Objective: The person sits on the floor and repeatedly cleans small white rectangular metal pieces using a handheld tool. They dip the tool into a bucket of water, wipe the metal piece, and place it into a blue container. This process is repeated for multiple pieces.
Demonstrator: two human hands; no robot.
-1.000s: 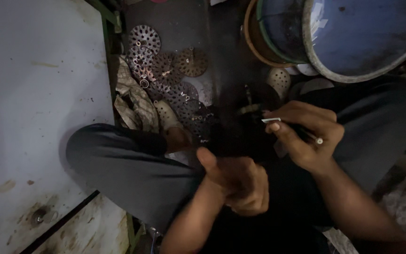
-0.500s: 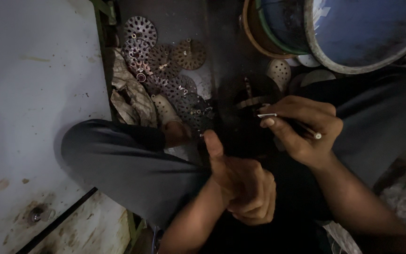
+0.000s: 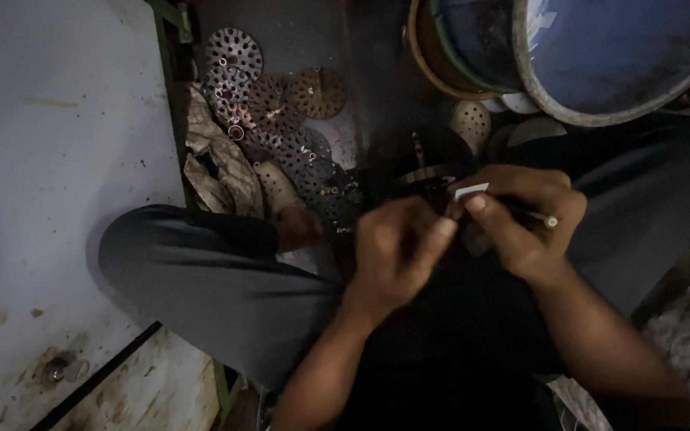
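Note:
My right hand (image 3: 521, 219) is curled around a thin metal tool (image 3: 538, 216) whose round end sticks out at the right, and a small pale strip (image 3: 471, 190) shows at its fingertips. My left hand (image 3: 397, 251) has its fingers bunched and its fingertips meet the right hand's thumb at about the middle of the view. What the left fingers pinch is too dark and small to make out. Both hands work over my lap, above my dark trousers (image 3: 209, 279).
Several perforated metal discs (image 3: 273, 104) lie in a heap on the dark floor beyond my knee, beside a crumpled cloth (image 3: 221, 172). A large blue-grey basin (image 3: 600, 48) and an orange-rimmed tub (image 3: 433, 56) stand at the top right. A pale painted surface (image 3: 57, 183) fills the left.
My left hand has risen from my lap and turned toward the right hand, so its fingertips now meet it. The right hand has stayed nearly still with the tool.

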